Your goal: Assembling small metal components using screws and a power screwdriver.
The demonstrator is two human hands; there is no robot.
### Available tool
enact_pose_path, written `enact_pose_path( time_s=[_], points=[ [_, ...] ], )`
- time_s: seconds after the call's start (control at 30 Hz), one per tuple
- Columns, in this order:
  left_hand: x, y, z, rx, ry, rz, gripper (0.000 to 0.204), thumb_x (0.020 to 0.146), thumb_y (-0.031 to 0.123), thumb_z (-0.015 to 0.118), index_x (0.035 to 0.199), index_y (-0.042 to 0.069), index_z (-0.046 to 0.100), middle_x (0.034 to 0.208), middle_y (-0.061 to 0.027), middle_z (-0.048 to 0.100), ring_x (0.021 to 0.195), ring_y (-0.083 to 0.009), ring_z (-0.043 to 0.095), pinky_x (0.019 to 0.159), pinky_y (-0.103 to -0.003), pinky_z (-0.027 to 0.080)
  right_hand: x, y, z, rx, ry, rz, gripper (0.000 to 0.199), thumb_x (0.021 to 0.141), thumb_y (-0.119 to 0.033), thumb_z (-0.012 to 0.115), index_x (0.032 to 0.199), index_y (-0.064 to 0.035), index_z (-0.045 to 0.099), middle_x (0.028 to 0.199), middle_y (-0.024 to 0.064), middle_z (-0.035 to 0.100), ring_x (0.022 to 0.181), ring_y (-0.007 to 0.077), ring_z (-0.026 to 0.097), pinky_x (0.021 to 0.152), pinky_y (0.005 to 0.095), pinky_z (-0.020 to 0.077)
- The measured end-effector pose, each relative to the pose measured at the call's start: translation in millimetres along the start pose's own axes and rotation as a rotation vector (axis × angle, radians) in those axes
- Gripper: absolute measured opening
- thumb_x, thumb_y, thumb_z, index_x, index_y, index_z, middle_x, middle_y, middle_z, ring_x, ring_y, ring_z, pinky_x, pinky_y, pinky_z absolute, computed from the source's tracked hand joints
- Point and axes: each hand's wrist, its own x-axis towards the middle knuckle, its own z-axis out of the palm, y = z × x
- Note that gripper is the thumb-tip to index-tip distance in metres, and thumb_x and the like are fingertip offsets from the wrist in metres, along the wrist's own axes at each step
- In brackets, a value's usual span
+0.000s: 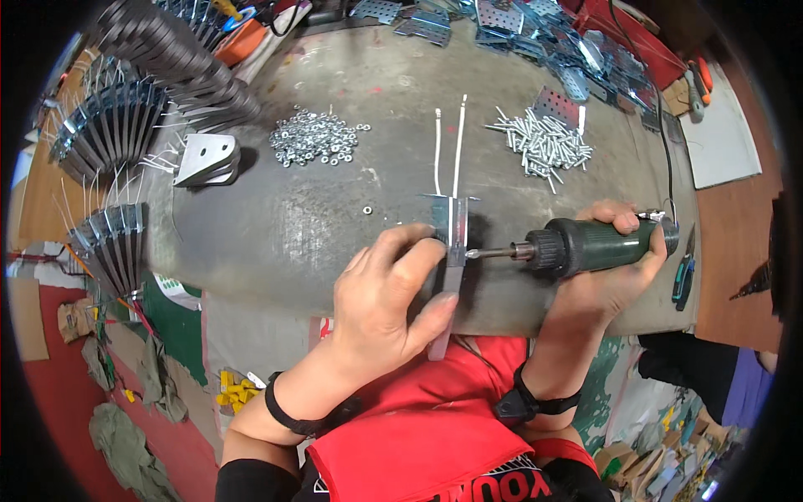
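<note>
My left hand point(386, 293) grips a narrow metal bracket point(453, 284) standing on edge at the front of the table. Two white wires point(458, 155) stick out from its far end. In my right hand point(617, 286) is a dark green corded electric screwdriver point(604, 246), lying level and pointing left. Its bit point(493, 253) meets the bracket's right side near my left fingertips; a screw head seems to be at the tip. Beyond the bracket lie a heap of small nuts point(311, 140) on the left and a pile of silvery screws point(545, 144) on the right.
One loose nut point(367, 210) lies left of the bracket. Stacked metal parts with wires point(113, 125) crowd the left side, near a pale metal bracket point(206, 159). Perforated plates point(535, 38) cover the far right. A black cord point(662, 125) runs along the right; pliers point(684, 276) lie near that edge.
</note>
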Motion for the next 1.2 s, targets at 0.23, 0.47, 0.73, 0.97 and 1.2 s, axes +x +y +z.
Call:
enact_pose_path(
  time_s=[0.23,0.47,0.73,0.97,1.2],
  points=[
    [-1.8,2.1,-0.7,0.008,0.027,-0.004,0.047,0.074,0.023,0.070,0.115,0.008,0.051,0.108,-0.0173,0.057,0.082,-0.0333,0.060,0.068,-0.039,0.047,-1.3,2.0,-3.3,-0.025,-0.006,-0.012,0.030,0.087,-0.030,0.053,0.099,-0.0033,0.044,0.077,0.0015,0.047,0.068,0.0113,0.049,0.071,0.0280,0.0463],
    [12.5,9.6,-17.5,0.039,-0.043,-0.069,0.042,0.074,0.021,0.071,0.110,0.005,0.054,0.105,-0.0178,0.058,0.084,-0.0350,0.060,0.072,-0.041,0.049,-1.3,1.9,-3.3,-0.062,-0.018,-0.019,0.030,0.089,-0.031,0.051,0.099,-0.0030,0.048,0.075,0.0009,0.047,0.068,0.0110,0.050,0.071,0.0270,0.0461],
    [39.4,-26.2,-46.1,0.492,-0.264,-0.074,0.019,0.071,-0.004,0.063,0.088,0.001,0.056,0.081,-0.0137,0.053,0.078,-0.0343,0.055,0.067,-0.042,0.045,-4.0,2.7,-5.9,-0.156,-0.023,-0.069,0.033,0.090,-0.032,0.050,0.103,-0.0015,0.049,0.076,0.0023,0.050,0.071,0.0118,0.052,0.071,0.0258,0.0467],
    [45.8,-27.0,-54.9,0.464,-0.376,-0.065,0.016,0.071,-0.005,0.062,0.085,0.001,0.054,0.081,-0.0143,0.052,0.078,-0.0365,0.054,0.067,-0.044,0.045,-1.9,1.5,-8.3,-0.108,0.004,-0.050,0.032,0.091,-0.029,0.051,0.103,-0.0003,0.048,0.079,0.0035,0.050,0.072,0.0129,0.052,0.074,0.0279,0.0476],
    [39.7,4.1,-51.8,-0.138,-0.188,-0.283,0.013,0.074,-0.003,0.066,0.085,0.000,0.060,0.075,-0.0096,0.058,0.067,-0.0239,0.058,0.060,-0.032,0.047,-3.5,2.1,-7.1,-0.114,0.008,-0.061,0.030,0.090,-0.029,0.051,0.102,-0.0012,0.048,0.078,0.0025,0.048,0.072,0.0121,0.051,0.074,0.0292,0.0474]
  ],
)
